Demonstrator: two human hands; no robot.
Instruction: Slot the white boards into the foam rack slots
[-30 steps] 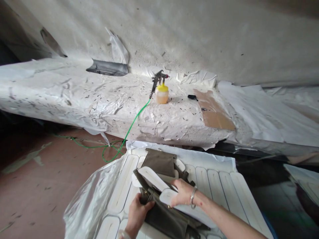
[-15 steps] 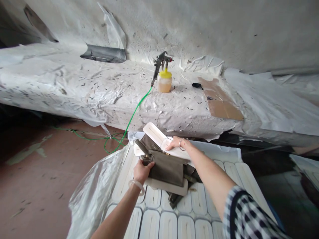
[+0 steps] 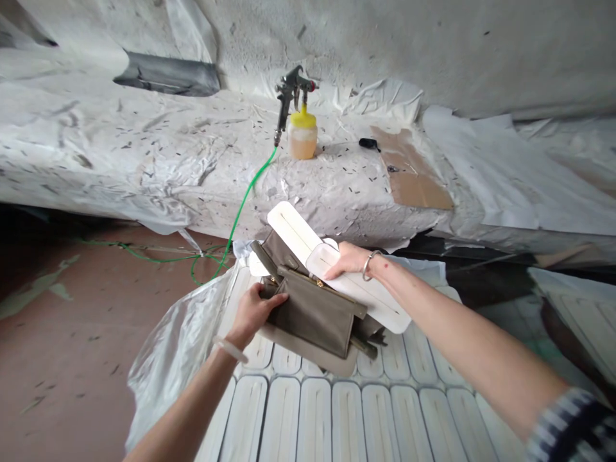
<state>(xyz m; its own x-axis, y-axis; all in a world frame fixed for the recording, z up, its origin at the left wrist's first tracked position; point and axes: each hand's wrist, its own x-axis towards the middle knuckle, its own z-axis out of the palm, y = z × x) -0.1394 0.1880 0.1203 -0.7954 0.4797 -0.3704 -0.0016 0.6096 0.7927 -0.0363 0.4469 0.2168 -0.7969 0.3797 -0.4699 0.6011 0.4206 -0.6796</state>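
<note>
My left hand is closed on the left edge of an olive-brown leather bag piece, thumb on top. The piece has small gold-coloured metal fittings and a strap-like part at its upper left. A pale rounded panel shows beneath its lower edge. My right hand grips overlapping white rounded panels with thin slits along their middles, just above the bag piece. Its fingers are partly hidden under them. Under both hands lie rows of pale rounded strips.
A spray gun with a yellow-lidded cup of amber liquid stands on a sheet-covered ledge, with a green hose running to the floor. Cardboard and a small black object lie to its right. Crumpled plastic hangs at left.
The view has shifted, showing more of the strip rows. The bag piece and white panels appear raised and turned somewhat, with more of the panel under my right hand showing. Both hands keep their hold.
</note>
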